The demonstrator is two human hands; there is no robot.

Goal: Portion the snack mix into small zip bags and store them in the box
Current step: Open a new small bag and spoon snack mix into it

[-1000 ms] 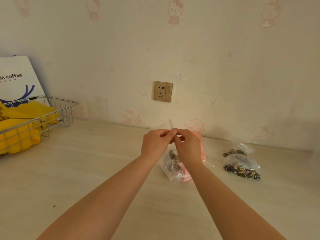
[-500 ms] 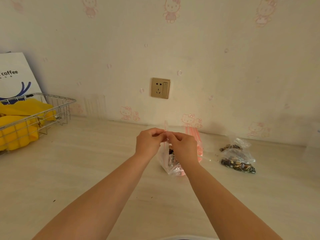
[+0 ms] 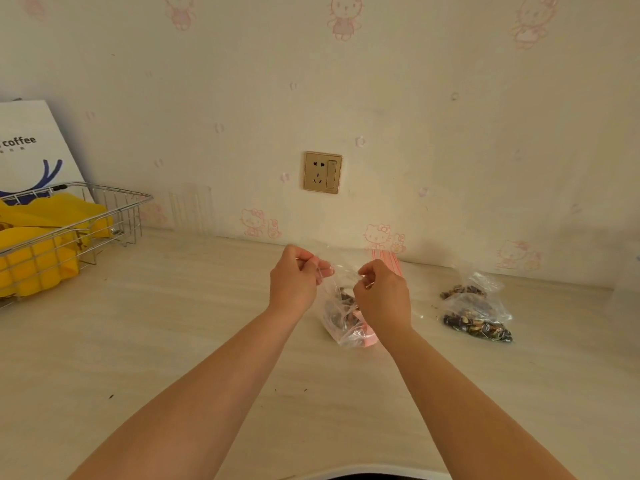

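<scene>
A small clear zip bag (image 3: 341,315) part-filled with dark and pale snack mix hangs upright just above the pale table (image 3: 173,341), its mouth pinched at either end between the left hand (image 3: 294,284) and the right hand (image 3: 382,296), with a pink-striped stack of flat bags (image 3: 386,261) behind it. To the right of that held bag, near but apart, a crumpled clear bag of snack mix (image 3: 476,315) lies on its side, open, with a little mix heaped by its mouth.

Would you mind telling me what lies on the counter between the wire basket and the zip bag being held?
In the head view, nothing: the stretch of counter between the wire basket and the zip bag is bare.
</scene>
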